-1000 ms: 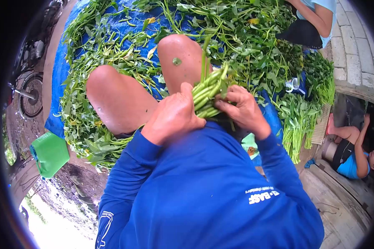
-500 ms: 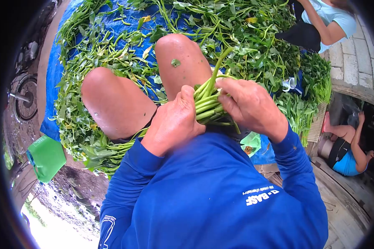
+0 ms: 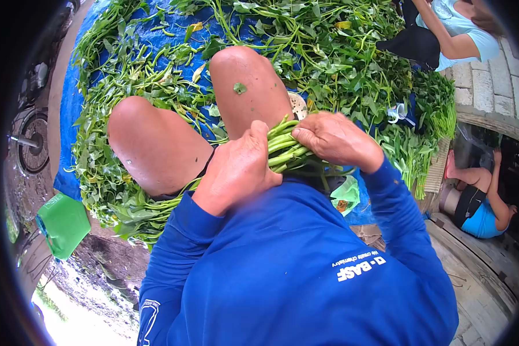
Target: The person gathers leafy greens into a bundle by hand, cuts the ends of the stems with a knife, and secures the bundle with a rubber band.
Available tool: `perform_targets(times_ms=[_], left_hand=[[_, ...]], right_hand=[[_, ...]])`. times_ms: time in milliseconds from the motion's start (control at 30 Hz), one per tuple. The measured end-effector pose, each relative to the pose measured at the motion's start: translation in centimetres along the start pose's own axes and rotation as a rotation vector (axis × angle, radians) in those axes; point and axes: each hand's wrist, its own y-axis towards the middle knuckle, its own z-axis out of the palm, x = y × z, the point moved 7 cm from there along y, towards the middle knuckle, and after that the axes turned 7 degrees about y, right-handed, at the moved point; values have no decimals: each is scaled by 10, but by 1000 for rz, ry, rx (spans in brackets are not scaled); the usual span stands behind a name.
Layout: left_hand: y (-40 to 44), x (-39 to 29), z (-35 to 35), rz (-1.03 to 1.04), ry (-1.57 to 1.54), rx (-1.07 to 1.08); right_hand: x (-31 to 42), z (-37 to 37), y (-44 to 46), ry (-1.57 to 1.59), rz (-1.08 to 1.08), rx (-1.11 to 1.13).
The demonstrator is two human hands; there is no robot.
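Note:
A bundle of green stems (image 3: 284, 147) lies across my lap, between my two hands. My left hand (image 3: 236, 167) is wrapped round one end of it, thumb up. On the other side my right hand (image 3: 335, 140) has its fingers bent over the stems, thumb pressed on the top ones; its fingertips are partly hidden. Around my bare knees, leafy green stalks (image 3: 352, 75) are spread over a blue tarp (image 3: 69, 138). A single leaf (image 3: 240, 88) sticks to one knee.
Tied-looking leafy bunches (image 3: 415, 155) lie at the right, near a clear plastic cup (image 3: 399, 113). One person (image 3: 455, 40) sits at the upper right, another (image 3: 484, 207) at the far right. A green bag (image 3: 63, 225) stands at the left, below a wheel (image 3: 34, 142).
The thick stem that stood up from the bundle has come down out of sight. My right hand has moved over the stems and closed on them; my left hand keeps its hold.

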Motion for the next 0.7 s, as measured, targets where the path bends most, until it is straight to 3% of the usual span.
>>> perform_targets(times_ms=[33,67,167,267,333,400,500,533,567,633,700], left_hand=[[4,-1,-2,-10,7,44],[8,-4,-8,-30,45,68],[11,-8,-14,-46,53,132],[20,6,-16,64,-165,83],[24,5,-17,201,-388,106],[23,10,-11,24,-401,444],[21,-2,-23,169,-521,326],[20,0,-24,163,-547,266],[20,4,-23,70,-548,315],[21,13,-21,-15,-769,300],[15,15,-31,-19,-988,216]], right_hand=[[-12,7,3,126,147,119],[-13,5,2,111,140,172],[44,-43,-35,-223,-476,-634],[89,-23,-55,-266,-563,-423],[83,-4,-48,-488,-576,-465],[57,-2,-22,-491,-675,-546],[67,-9,-7,-599,-756,-471],[77,-15,-6,-613,-843,-523],[83,-19,-1,-681,-804,-417],[85,-22,11,-699,-776,-448],[112,-50,-19,-691,-820,-636]])
